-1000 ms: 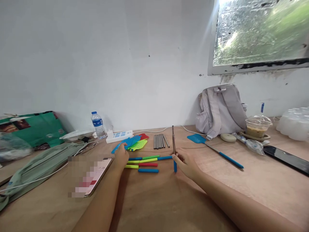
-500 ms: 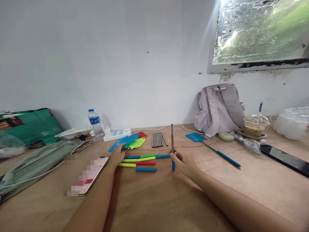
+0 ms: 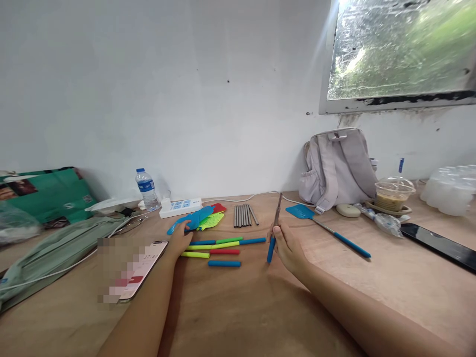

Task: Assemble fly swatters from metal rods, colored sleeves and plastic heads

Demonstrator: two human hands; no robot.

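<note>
the right hand (image 3: 288,244) is closed around a metal rod with a blue grip (image 3: 274,230), fingers wrapped at the point where the grey metal meets the blue sleeve; the rod stands tilted, its bare tip leaning up and to the right, its blue end close to the tabletop (image 3: 238,307), though whether it touches cannot be told. the left hand (image 3: 179,239) lies low with fingers loosely stretched forward, its fingertips resting on the blue swatter heads (image 3: 193,220) that are stacked with yellow-green and red ones just behind. between the two hands lie the loose coloured handle sleeves (image 3: 219,246), blue, green, yellow and red, side by side and roughly parallel. behind them a row of bare metal rods (image 3: 243,215) lies close together. to the right of the held rod, a finished blue swatter (image 3: 327,228) lies flat, well apart from the hand. a phone (image 3: 143,267) lies beside the left forearm.
</note>
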